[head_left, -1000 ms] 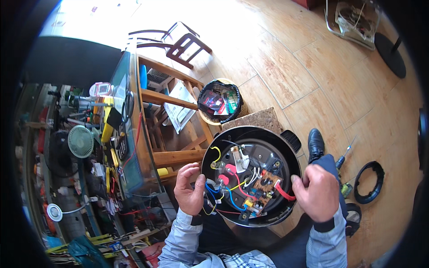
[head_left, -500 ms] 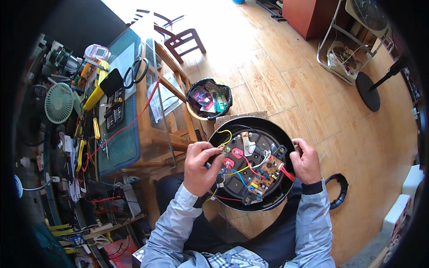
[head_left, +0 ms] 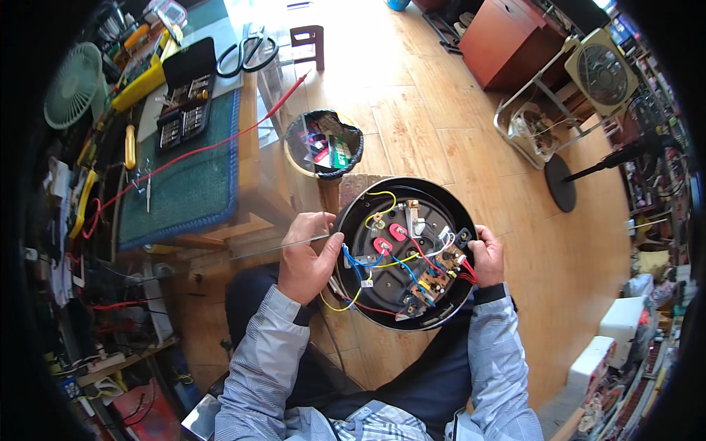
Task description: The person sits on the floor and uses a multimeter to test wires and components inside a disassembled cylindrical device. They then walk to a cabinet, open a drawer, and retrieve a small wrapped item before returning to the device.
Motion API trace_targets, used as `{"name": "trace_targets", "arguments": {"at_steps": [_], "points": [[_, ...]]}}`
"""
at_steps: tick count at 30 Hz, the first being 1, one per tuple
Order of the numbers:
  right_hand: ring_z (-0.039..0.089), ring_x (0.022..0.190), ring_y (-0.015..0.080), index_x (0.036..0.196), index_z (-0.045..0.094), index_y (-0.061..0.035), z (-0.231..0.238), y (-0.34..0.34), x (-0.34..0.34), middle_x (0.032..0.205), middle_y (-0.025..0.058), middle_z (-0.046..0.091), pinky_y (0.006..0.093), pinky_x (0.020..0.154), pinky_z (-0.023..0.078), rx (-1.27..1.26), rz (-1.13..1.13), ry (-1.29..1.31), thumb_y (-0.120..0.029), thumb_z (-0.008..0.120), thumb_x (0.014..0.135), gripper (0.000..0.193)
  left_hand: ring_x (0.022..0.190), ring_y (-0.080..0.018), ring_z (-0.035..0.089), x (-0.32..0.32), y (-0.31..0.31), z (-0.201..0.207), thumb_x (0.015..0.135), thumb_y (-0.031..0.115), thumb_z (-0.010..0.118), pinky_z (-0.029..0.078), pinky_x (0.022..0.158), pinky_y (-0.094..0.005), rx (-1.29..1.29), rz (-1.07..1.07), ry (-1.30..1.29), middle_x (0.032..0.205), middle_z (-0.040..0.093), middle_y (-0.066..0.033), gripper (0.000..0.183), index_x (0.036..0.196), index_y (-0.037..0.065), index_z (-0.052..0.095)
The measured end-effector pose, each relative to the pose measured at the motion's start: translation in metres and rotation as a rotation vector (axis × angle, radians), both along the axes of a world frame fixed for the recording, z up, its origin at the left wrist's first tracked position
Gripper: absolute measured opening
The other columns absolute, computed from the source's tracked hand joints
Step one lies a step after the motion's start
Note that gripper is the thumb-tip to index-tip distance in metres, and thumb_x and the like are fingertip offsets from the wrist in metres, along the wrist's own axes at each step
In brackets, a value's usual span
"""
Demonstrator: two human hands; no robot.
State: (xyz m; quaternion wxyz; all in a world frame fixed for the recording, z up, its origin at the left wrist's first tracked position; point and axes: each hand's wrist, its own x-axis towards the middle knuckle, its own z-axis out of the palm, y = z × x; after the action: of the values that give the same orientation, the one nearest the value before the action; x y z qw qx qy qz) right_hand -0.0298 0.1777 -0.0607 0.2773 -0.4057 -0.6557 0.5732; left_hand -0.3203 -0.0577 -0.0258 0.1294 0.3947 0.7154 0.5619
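A round black appliance base (head_left: 355, 213) sits above my lap, its open underside facing up. Inside it are a brown circuit board (head_left: 443, 283), two pink-sleeved terminals (head_left: 382, 245), a metal bracket (head_left: 415, 222) and yellow, blue, red and white wires. My left hand (head_left: 304, 261) grips the left rim, thumb at the edge and fingers partly hidden behind it. At the right rim, my right hand (head_left: 488, 256) holds the base, its fingers curled around the edge beside the red wires. A yellow wire loop hangs out over the lower left rim.
To the left stands a glass-topped wooden table with a green mat (head_left: 191, 176), a screwdriver bit set (head_left: 186, 117), black scissors (head_left: 248, 55) and a red test lead (head_left: 273, 110). A lined waste bin (head_left: 292, 156) is beyond the base. A fan (head_left: 604, 71) stands far right.
My left hand has let go of the small terminal on the yellow wire and moved to the left rim. The base is turned slightly, and my view has shifted.
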Motion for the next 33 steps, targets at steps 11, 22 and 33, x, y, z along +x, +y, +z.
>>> {"name": "trace_targets", "arguments": {"at_steps": [11, 22, 33], "points": [[0.064, 0.09, 0.0087, 0.111, 0.073, 0.0002, 0.092, -0.038, -0.025, 0.099, 0.0017, 0.071, 0.0256, 0.083, 0.053, 0.63, -0.085, -0.304, -0.01, 0.072, 0.1, 0.015, 0.08, -0.0346, 0.067, -0.016, -0.005, -0.008, 0.091, 0.008, 0.073, 0.053, 0.073, -0.0432, 0.066, -0.144, -0.026, 0.094, 0.067, -0.0173, 0.017, 0.106, 0.0, 0.07], [0.069, 0.084, 0.0263, 0.096, 0.079, -0.0047, 0.12, -0.079, -0.107, 0.088, 0.0095, 0.074, 0.038, 0.076, 0.053, 0.998, 0.471, -0.661, -0.016, 0.081, 0.087, 0.015, 0.09, -0.0386, 0.068, -0.011, -0.004, -0.015, 0.09, 0.009, 0.072, 0.054, 0.078, -0.0452, 0.088, -0.074, 0.012, 0.097, 0.068, -0.0185, 0.017, 0.105, 0.001, 0.072], [0.069, 0.085, 0.029, 0.093, 0.077, -0.0093, 0.101, -0.078, -0.117, 0.086, 0.0074, 0.072, 0.0403, 0.08, 0.049, 0.995, 0.442, -0.747, -0.02, 0.079, 0.089, 0.011, 0.092, -0.0403, 0.068, -0.012, -0.007, -0.012, 0.089, 0.01, 0.073, 0.055, 0.08, -0.0487, 0.031, -0.099, -0.016, 0.096, 0.066, -0.0193, 0.018, 0.104, 0.003, 0.071]]}}
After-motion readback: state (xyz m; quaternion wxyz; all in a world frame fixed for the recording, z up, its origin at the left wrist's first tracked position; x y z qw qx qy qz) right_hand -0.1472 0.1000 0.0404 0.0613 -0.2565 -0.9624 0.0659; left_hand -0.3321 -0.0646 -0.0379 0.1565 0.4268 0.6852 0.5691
